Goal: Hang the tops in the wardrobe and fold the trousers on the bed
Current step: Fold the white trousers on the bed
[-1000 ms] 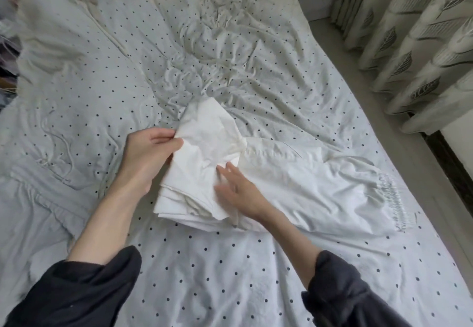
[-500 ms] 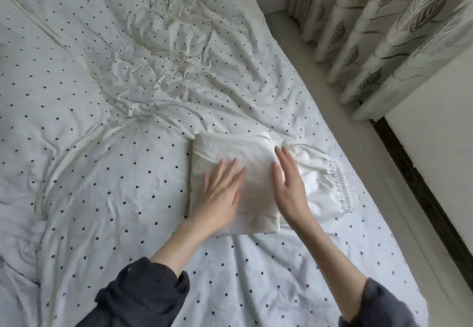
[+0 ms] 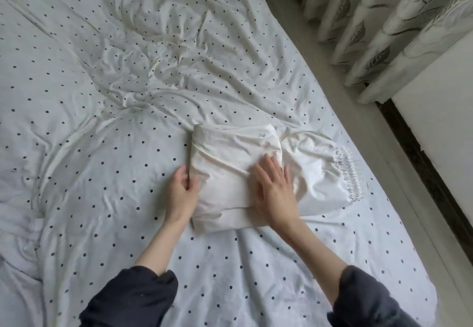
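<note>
On trousers (image 3: 230,173), left hand (image 3: 182,191) shifted edgeward.

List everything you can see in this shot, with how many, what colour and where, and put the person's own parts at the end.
trousers: one pair, white, partly folded, on the bed towards its right edge, gathered elastic end at the right
bed cover: one, white with dark dots, rumpled, fills most of the view
curtains: patterned cream and grey with leaf print, upper right
floor: pale strip between the bed and the curtains
sleeves: two, dark grey, bottom edge
left hand: one, fingers curled round the left edge of the folded trousers
right hand: one, flat with straight fingers on top of the folded trousers
</note>
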Demonstrator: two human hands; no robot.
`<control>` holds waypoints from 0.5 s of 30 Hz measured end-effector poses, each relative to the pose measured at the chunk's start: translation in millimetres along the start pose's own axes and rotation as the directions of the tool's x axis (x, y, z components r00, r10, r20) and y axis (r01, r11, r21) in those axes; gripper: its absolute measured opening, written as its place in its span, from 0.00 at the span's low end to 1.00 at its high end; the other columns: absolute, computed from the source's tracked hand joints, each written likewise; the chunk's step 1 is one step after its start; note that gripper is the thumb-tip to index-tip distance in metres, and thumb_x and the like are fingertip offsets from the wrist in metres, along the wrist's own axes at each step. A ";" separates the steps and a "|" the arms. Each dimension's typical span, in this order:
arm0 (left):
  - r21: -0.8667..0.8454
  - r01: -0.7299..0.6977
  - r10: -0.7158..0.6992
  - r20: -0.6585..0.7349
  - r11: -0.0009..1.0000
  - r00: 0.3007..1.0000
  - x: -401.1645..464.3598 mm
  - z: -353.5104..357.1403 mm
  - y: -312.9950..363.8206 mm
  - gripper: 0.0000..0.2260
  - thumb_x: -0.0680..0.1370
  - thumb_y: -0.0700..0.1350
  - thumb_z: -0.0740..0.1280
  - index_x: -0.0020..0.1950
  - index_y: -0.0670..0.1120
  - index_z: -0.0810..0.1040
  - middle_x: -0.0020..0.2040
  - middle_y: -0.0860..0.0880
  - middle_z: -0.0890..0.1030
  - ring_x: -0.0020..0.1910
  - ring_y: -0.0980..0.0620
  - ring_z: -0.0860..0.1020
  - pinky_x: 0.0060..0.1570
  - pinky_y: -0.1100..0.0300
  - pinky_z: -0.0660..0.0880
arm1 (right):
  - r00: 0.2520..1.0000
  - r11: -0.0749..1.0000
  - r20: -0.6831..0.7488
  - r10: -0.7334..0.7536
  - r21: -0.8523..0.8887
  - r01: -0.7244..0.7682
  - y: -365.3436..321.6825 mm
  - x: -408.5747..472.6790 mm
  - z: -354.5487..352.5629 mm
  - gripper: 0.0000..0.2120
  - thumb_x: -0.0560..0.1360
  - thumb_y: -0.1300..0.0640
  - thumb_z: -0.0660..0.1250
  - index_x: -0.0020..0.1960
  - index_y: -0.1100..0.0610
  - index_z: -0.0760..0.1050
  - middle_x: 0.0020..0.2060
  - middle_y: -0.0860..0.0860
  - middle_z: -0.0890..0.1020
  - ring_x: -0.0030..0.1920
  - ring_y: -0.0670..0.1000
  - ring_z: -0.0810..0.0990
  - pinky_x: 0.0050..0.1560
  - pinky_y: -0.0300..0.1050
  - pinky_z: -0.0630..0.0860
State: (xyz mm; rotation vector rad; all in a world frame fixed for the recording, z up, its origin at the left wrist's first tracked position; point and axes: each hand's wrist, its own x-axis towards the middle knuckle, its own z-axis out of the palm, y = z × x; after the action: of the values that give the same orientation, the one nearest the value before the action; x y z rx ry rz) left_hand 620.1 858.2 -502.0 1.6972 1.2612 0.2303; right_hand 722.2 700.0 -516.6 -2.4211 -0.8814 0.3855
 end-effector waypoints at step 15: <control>-0.141 -0.056 0.071 0.108 0.988 0.992 1.2 -92.9 70.4 0.15 0.72 0.31 0.69 0.50 0.51 0.77 0.42 0.57 0.80 0.38 0.64 0.78 0.37 0.74 0.73 | 0.921 0.879 0.387 0.054 0.419 -0.228 -67.1 14.7 -6.0 0.25 0.80 0.54 0.59 0.75 0.43 0.56 0.77 0.50 0.49 0.76 0.47 0.53 0.65 0.34 0.54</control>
State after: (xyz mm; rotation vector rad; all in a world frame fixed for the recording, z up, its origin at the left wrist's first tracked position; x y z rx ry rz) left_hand 606.0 913.6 -400.4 1.6103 1.0847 0.2502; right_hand 701.6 750.9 -474.8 -2.0017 -0.6590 1.0100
